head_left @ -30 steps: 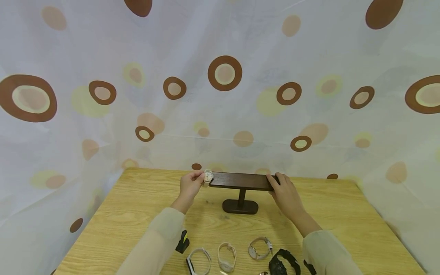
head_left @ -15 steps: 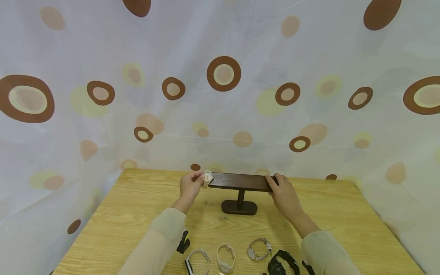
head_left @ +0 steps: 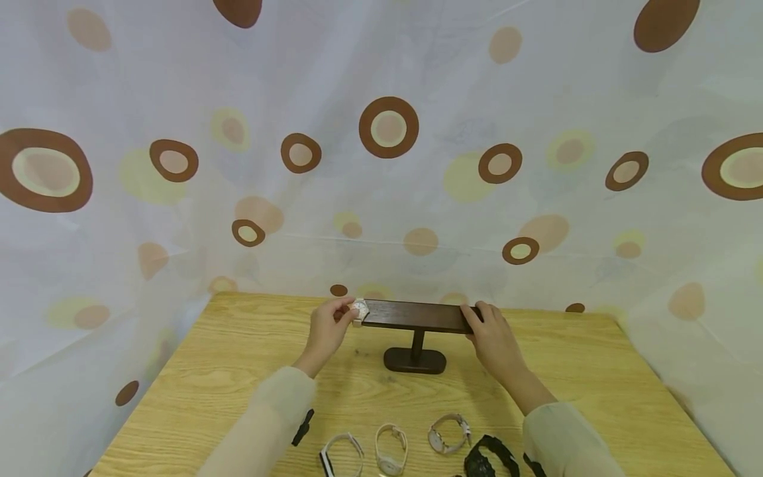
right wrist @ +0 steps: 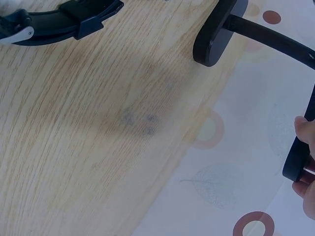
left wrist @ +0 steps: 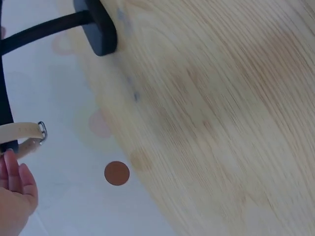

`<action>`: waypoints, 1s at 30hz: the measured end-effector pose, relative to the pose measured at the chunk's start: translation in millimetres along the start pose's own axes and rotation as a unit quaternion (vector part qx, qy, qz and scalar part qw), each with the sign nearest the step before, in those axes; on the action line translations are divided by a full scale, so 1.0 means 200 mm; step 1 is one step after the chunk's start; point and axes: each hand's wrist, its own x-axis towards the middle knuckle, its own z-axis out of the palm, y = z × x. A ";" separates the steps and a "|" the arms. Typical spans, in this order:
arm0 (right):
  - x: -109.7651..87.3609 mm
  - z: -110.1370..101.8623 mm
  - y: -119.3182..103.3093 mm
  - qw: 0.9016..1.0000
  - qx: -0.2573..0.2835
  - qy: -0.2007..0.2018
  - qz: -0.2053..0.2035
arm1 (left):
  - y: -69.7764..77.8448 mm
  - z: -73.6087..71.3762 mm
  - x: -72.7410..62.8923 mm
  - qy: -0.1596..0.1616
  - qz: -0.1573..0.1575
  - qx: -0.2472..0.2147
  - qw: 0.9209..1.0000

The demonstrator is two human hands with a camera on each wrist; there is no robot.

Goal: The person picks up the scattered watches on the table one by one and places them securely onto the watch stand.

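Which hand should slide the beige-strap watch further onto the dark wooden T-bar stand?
Left, probably. The left hand already pinches the beige-strap watch at that end of the dark wooden T-bar stand, while the right hand grips the opposite end.

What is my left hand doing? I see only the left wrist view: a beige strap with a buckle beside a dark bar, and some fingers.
Observer: In the head view the left hand holds a beige-strapped watch at the left end of the dark stand's crossbar.
Operator: And the other end?
Observer: The right hand grips the bar's right end.
Operator: Anything else on the table?
Observer: Near the front edge lie more watches in a row, among them a black watch.
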 end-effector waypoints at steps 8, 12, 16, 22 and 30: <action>0.00 0.00 0.00 1.000 0.001 0.006 -0.001 | -0.02 -0.04 -0.01 -0.066 0.108 0.136 0.983; 0.00 0.00 0.00 1.000 0.007 0.002 0.001 | -0.02 -0.05 -0.01 -0.065 0.130 0.165 0.976; 0.00 -0.01 -0.01 1.000 0.017 -0.003 0.004 | -0.01 -0.06 0.00 -0.075 0.129 0.170 0.974; 0.00 -0.01 -0.01 0.999 0.027 -0.016 0.009 | -0.01 -0.07 0.01 -0.093 0.112 0.175 0.974; 0.00 0.00 0.00 0.999 0.030 -0.013 0.008 | 0.01 -0.08 0.05 -0.118 0.109 0.169 0.972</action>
